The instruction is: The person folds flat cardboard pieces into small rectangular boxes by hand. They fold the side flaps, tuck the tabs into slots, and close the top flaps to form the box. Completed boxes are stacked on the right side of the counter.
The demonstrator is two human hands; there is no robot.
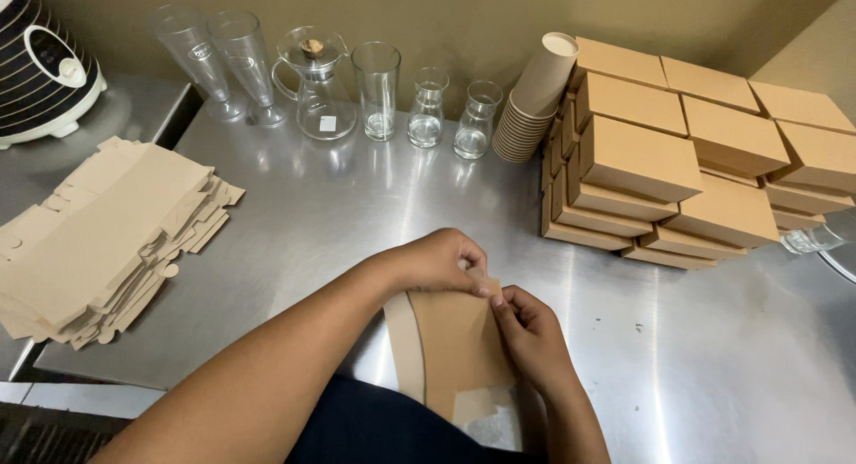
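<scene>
A flat brown cardboard box blank (450, 344) lies at the near edge of the steel counter (357, 214), in front of me. My left hand (441, 261) pinches its upper edge from the left. My right hand (530, 335) presses fingers on the same upper edge from the right, thumb and fingertips on the card. Both hands meet at the blank's top corner.
A stack of unfolded box blanks (98, 237) lies at the left. Folded brown boxes (678, 161) are piled at the right, with a leaning stack of paper cups (535, 98) beside them. Several glasses and a glass jug (316, 81) line the back wall. A striped appliance (40, 63) stands far left.
</scene>
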